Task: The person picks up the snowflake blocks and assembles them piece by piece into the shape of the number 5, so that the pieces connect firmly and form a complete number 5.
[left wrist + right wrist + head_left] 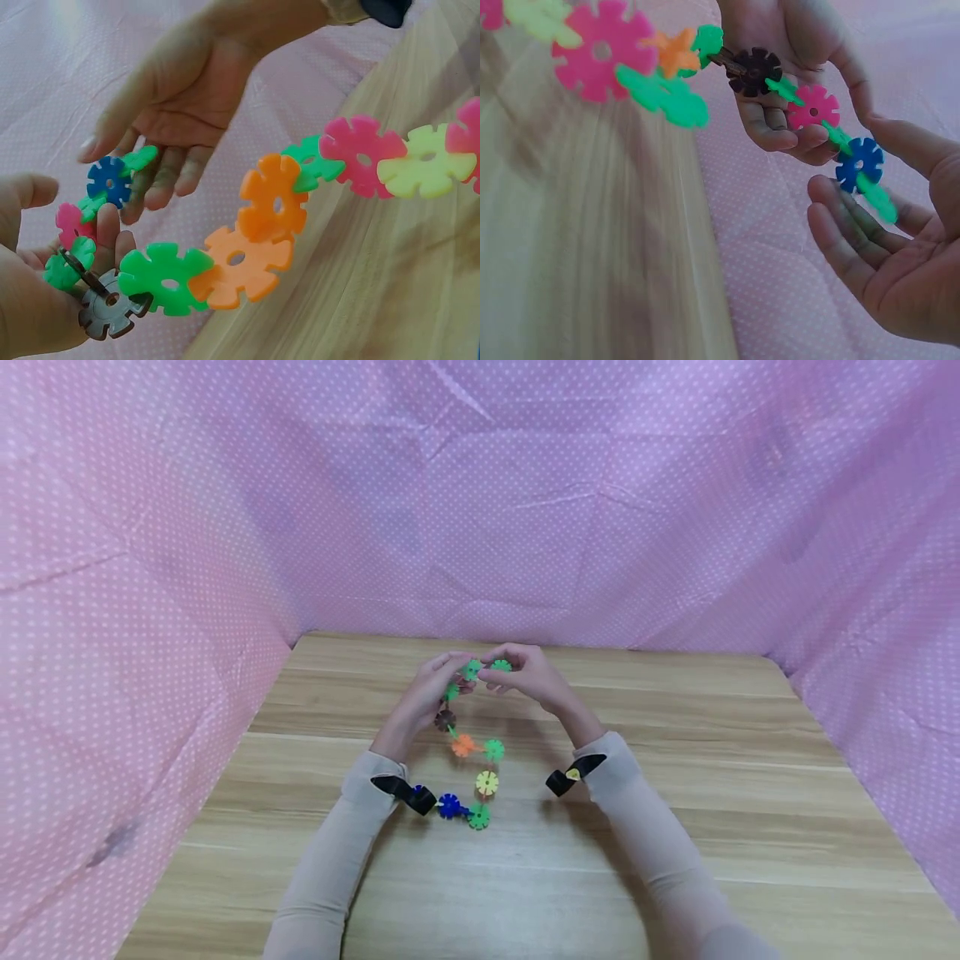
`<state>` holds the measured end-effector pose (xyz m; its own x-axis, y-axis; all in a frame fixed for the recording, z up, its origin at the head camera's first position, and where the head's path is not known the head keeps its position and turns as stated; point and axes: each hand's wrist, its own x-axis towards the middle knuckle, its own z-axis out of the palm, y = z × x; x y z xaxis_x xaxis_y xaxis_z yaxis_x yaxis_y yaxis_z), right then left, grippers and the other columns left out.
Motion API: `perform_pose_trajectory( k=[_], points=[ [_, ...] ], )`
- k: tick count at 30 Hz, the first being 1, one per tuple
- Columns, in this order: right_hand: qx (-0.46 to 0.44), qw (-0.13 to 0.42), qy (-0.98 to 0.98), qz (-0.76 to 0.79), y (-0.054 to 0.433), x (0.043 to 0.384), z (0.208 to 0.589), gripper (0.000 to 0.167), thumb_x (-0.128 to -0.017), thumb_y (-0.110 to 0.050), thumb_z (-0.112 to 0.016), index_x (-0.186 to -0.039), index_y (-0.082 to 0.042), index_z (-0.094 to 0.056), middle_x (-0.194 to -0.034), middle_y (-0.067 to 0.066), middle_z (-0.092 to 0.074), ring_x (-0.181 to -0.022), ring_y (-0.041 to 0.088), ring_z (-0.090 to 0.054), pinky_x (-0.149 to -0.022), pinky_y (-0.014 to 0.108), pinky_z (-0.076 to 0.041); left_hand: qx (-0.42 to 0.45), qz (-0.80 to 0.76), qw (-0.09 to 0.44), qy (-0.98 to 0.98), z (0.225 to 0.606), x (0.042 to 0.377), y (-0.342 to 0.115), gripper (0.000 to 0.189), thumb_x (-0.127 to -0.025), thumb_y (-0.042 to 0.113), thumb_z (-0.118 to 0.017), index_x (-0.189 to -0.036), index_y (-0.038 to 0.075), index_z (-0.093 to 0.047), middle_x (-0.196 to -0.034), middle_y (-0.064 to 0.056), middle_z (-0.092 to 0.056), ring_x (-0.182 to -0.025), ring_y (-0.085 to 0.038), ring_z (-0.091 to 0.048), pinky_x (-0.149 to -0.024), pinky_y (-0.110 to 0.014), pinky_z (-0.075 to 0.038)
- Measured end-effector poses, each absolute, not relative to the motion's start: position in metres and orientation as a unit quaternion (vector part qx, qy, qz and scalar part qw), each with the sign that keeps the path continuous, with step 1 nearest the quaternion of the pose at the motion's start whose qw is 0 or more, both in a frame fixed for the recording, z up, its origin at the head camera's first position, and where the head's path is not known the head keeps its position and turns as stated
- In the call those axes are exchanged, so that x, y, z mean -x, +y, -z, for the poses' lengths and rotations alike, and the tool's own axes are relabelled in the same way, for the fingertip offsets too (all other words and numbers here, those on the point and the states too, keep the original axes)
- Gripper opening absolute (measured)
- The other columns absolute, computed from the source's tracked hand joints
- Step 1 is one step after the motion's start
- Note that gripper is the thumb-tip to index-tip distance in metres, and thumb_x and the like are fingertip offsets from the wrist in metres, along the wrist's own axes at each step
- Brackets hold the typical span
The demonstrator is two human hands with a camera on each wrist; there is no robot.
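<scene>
A chain of notched, flower-shaped plastic discs in several colours runs from my hands back toward my left wrist. My left hand holds it near its far end, fingers curled under a pink disc and the green pieces beside it. A brown disc lies at the edge of that palm. My right hand is beside the chain's end, thumb and fingers spread apart and relaxed. A blue disc and a green end disc sit between its thumb and fingers, with fingertips close to the blue one.
The wood-grain table lies under both forearms. Pink dotted cloth hangs behind it and at both sides. Black straps circle the wrists, and the left one overlaps part of the chain in the head view.
</scene>
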<state>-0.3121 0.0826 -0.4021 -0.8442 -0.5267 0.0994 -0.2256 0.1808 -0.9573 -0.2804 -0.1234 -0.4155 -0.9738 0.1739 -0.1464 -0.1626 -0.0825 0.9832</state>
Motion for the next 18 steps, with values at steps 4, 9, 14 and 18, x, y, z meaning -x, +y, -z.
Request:
perform_pose_trajectory(
  k=[4,9,14,18],
  points=[
    [0.274,0.125,0.786,0.539,0.082,0.314,0.392,0.027,-0.091,-0.019,-0.078,-0.115,-0.007,-0.073,-0.106,0.010,-0.074,-0.092,0.024,-0.071,-0.084,0.055,-0.060,-0.003,-0.750,0.126,0.650,0.414,0.278,-0.119,0.044,-0.108,0.035,-0.048,-0.138,0.003,-0.053,-0.121,-0.008,-0.057,-0.096,-0.016,-0.063,-0.109,-0.044,-0.050],
    [0.289,0.144,0.799,0.508,0.079,0.315,0.387,0.029,-0.089,-0.019,-0.081,-0.113,-0.004,-0.075,-0.100,0.011,-0.076,-0.090,0.026,-0.071,-0.082,0.045,-0.061,0.012,-0.756,0.130,0.642,0.413,0.277,-0.115,0.046,-0.107,0.036,-0.047,-0.142,0.006,-0.047,-0.122,-0.010,-0.056,-0.095,-0.015,-0.062,-0.111,-0.047,-0.047],
    [0.278,0.145,0.801,0.510,0.079,0.314,0.384,0.025,-0.089,-0.017,-0.079,-0.110,-0.003,-0.075,-0.097,0.010,-0.075,-0.084,0.027,-0.071,-0.076,0.041,-0.062,0.001,-0.752,0.129,0.647,0.415,0.277,-0.114,0.048,-0.108,0.035,-0.045,-0.144,0.003,-0.045,-0.131,-0.016,-0.053,-0.104,-0.019,-0.060,-0.111,-0.047,-0.047],
    [0.259,0.123,0.797,0.532,0.084,0.315,0.383,0.022,-0.091,-0.014,-0.077,-0.109,-0.002,-0.074,-0.095,0.011,-0.074,-0.080,0.022,-0.069,-0.068,0.031,-0.061,0.000,-0.750,0.119,0.651,0.414,0.276,-0.115,0.052,-0.108,0.036,-0.046,-0.147,0.002,-0.042,-0.138,-0.017,-0.049,-0.129,-0.031,-0.050,-0.119,-0.051,-0.037]
  ],
)
